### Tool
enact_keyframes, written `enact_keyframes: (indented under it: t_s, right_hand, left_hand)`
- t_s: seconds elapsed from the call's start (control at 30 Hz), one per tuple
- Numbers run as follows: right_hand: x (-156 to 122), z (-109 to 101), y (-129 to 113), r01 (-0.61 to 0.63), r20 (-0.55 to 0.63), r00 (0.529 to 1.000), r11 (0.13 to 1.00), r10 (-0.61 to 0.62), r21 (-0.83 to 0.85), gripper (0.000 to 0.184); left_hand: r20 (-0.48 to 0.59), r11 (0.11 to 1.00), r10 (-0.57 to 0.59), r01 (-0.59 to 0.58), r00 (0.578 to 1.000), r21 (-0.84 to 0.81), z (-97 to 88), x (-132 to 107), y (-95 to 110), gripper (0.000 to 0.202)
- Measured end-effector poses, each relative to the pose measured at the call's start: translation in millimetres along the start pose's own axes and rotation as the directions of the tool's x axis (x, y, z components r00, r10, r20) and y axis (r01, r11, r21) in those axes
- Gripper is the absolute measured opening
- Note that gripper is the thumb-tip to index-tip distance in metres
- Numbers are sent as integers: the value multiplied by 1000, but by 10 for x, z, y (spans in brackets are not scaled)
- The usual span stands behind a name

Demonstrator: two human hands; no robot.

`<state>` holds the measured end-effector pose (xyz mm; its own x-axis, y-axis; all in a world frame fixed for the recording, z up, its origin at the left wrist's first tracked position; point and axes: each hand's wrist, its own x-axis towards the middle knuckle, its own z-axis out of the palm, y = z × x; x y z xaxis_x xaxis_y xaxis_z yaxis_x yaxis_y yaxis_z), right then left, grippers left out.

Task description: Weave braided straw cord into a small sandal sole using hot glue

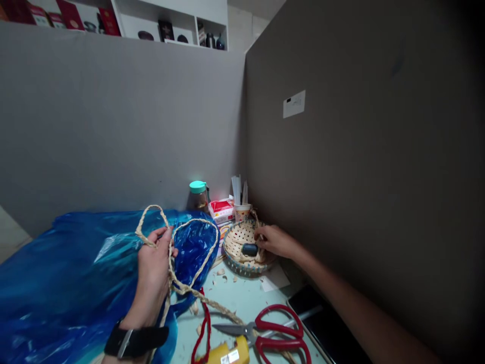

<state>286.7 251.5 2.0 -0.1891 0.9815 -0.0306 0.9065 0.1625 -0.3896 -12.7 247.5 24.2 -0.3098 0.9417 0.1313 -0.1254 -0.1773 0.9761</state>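
Observation:
My left hand grips a braided straw rope that loops over a large blue plastic bag; a black watch is on that wrist. My right hand reaches into a small woven basket at the back of the desk, fingers curled on something I cannot make out, beside a dark oval object lying in the basket.
Red-handled scissors, a yellow tool with a red cord lie near the front. A green-lidded jar, a red-white box and a cup of sticks stand in the corner. Grey partitions close off back and right.

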Motion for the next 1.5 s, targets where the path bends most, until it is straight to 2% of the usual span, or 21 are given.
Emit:
enact_keyframes:
  t_s: [0.17,0.37,0.43,0.5,0.6,0.7,0.77,0.83,0.9,1.03,1.23,1.37,1.5]
  right_hand:
    - [18,-87,49,90,-186,981,976,-53,197,22]
    - [-97,-186,-117,272,-415,905,875,-92,400,28]
    - [-176,-216,-210,332,-459,881,838,-112,433,31]
    - [-271,-249,-321,385,-482,864,805,-144,450,30]
    - [-447,-303,-523,451,-496,845,761,-198,465,27]
    - [-653,-334,-750,507,-524,817,733,-240,453,19]
    - [-791,-324,-890,542,-548,793,722,-268,431,17]
    - [-918,-289,-1001,576,-564,769,709,-301,407,17]
    - [-1027,-235,-1076,605,-573,747,700,-336,379,18]
    - [-1209,-104,-1148,641,-590,712,695,-380,326,19]
    - [-1476,81,-1235,622,-577,730,706,-366,339,17]
    - [-1660,201,-1341,629,-521,752,675,-404,385,15]
    - [-1816,288,-1449,624,-394,781,631,-485,461,15]
  left_hand:
    - [13,996,37,-38,999,76,-18,31,-84,53]
    - [91,977,35,-53,995,208,6,26,-120,94]
    - [91,960,59,-82,994,268,11,18,-102,98]
    - [83,936,107,-128,991,329,7,-4,-52,88]
    - [73,905,192,-205,979,374,0,-92,92,52]
    - [73,909,236,-247,969,335,21,-262,296,18]
    - [98,934,228,-246,969,260,54,-406,436,13]
    - [178,969,172,-199,969,145,91,-556,562,20]
    - [302,996,74,-85,951,23,112,-694,669,28]
    - [421,979,-42,121,906,-164,63,-934,832,29]
    - [476,930,-105,256,873,-265,-152,-1327,960,28]
    - [439,915,-108,262,892,-307,-312,-1542,928,27]
    - [401,900,-152,294,903,-321,-479,-1659,823,28]
